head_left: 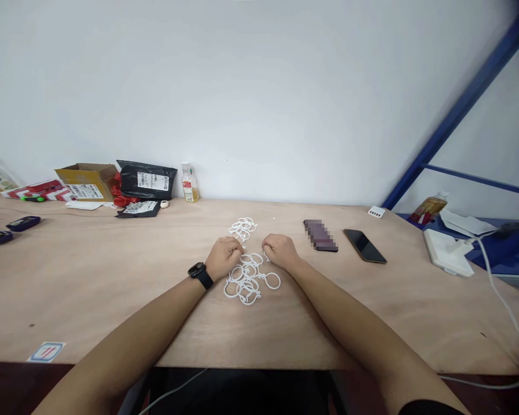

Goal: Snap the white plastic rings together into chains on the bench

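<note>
Plywood covers the table (112, 300), which runs up to a bare white wall, with a blue metal frame (458, 109) slanting down at the right. At the middle lies a tangle of white rings (246, 285), linked and overlapping, and a smaller cluster (243, 226) sits just beyond it toward the wall. Together they form a strip whose long axis points away from the person. The 2 hands flank the far part of the tangle. The left hand (225, 255), above a black watch (200, 273), touches its left edge, and the right hand (280, 251) touches its right edge, so neither is clearly nearer. Most rings lie between and just short of the knuckles. Both hands are clenched with fingertips tucked under, and whether either pinches a ring cannot be told. A dark phone (365, 245) and a blurred dark object (320, 235) lie near the right hand. A cardboard box (86, 178), a black bag (147, 180) and a small bottle (189, 184) stand well apart at the wall.
</note>
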A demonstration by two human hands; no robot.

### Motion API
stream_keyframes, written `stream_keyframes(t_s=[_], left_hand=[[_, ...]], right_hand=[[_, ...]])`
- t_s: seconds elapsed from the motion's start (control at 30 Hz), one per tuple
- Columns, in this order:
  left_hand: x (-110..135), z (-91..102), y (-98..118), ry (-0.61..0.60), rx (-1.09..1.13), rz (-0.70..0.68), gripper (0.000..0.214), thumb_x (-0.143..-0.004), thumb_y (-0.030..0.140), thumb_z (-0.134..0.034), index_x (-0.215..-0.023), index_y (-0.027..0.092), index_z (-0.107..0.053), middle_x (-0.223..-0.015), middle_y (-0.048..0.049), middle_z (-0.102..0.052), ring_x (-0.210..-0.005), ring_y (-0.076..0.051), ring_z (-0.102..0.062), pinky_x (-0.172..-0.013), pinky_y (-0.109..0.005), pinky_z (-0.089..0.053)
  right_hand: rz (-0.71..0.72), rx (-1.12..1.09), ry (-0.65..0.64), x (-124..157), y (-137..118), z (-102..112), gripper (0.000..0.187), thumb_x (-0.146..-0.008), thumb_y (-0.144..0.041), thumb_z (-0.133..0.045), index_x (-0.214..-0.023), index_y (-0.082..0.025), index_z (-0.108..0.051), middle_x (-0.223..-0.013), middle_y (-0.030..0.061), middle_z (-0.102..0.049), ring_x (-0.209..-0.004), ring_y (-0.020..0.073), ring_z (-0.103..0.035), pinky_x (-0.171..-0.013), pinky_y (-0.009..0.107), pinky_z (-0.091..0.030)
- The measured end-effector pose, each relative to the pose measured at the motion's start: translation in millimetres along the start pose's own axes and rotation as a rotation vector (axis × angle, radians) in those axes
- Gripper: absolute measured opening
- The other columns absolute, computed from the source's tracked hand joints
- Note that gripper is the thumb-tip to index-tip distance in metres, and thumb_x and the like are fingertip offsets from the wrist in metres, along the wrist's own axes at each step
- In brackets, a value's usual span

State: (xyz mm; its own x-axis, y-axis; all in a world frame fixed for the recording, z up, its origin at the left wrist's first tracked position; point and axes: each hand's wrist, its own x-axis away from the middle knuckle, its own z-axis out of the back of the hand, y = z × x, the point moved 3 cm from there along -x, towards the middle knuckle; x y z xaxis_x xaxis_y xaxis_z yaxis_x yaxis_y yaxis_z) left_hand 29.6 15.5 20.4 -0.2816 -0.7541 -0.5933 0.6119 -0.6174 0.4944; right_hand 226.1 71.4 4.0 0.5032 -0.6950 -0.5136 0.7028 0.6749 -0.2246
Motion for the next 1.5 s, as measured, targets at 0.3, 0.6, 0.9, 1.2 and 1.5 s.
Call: stream_keyframes(t_s=[0.3, 0.6, 0.9, 1.2, 1.5], left_hand=[[-0.7, -1.7, -0.5, -0.028, -0.025, 0.042, 0.026, -0.078, 0.01, -0.042, -0.071, 0.019, -0.065, -0.077, -0.0032, -0.068, -0.078, -0.017, -0.061, -0.08, -0.033, -0.047], [1.7, -3.6, -6.1, -0.035, 0.0, 0.09, 0.025, -0.075, 0.008, -0.041, -0.067, 0.019, -0.061, -0.071, -0.0021, -0.067, -0.071, -0.016, -0.061, -0.076, -0.03, -0.048], [4.5, -7.0, -12.3, -0.074, 0.074, 0.176, 0.026, -0.075, 0.009, -0.044, -0.084, 0.019, -0.066, -0.086, -0.0015, -0.072, -0.079, -0.016, -0.065, -0.078, -0.029, -0.05], [0.8, -4.0, -22.6, -0.049, -0.124, 0.174, 0.027, -0.09, 0.036, -0.05, -0.105, 0.025, -0.069, -0.123, -0.0053, -0.064, -0.118, -0.024, -0.054, -0.105, -0.045, -0.037], [1.4, -11.3, -29.3, -0.237, -0.208, 0.271, 0.042, -0.095, 0.051, -0.039, -0.122, 0.027, -0.061, -0.126, -0.0057, -0.064, -0.124, -0.028, -0.052, -0.109, -0.052, -0.025]], right_hand=[[0.133, -0.085, -0.038, 4.0, -10.7, -6.1, 0.036, -0.079, -0.011, -0.046, -0.105, -0.019, -0.07, -0.103, 0.005, -0.074, -0.091, 0.0188, -0.067, -0.087, 0.03, -0.048], [0.139, -0.172, -0.048, 4.6, -9.8, -0.9, 0.038, -0.081, -0.011, -0.044, -0.108, -0.018, -0.069, -0.102, 0.0056, -0.073, -0.09, 0.0177, -0.067, -0.085, 0.028, -0.049], [0.075, -0.191, -0.073, 3.8, -5.5, -3.8, 0.034, -0.078, -0.01, -0.045, -0.095, -0.021, -0.072, -0.095, 0.0022, -0.074, -0.087, 0.0168, -0.067, -0.083, 0.027, -0.048], [0.092, -0.213, -0.1, 2.6, -5.7, -5.7, 0.035, -0.077, -0.008, -0.046, -0.096, -0.021, -0.072, -0.097, 0.0033, -0.071, -0.088, 0.0166, -0.065, -0.082, 0.027, -0.048], [0.12, -0.162, -0.106, -1.9, -11.0, -0.4, 0.037, -0.087, -0.015, -0.047, -0.119, -0.02, -0.065, -0.114, 0.007, -0.068, -0.105, 0.0212, -0.057, -0.095, 0.036, -0.042]])
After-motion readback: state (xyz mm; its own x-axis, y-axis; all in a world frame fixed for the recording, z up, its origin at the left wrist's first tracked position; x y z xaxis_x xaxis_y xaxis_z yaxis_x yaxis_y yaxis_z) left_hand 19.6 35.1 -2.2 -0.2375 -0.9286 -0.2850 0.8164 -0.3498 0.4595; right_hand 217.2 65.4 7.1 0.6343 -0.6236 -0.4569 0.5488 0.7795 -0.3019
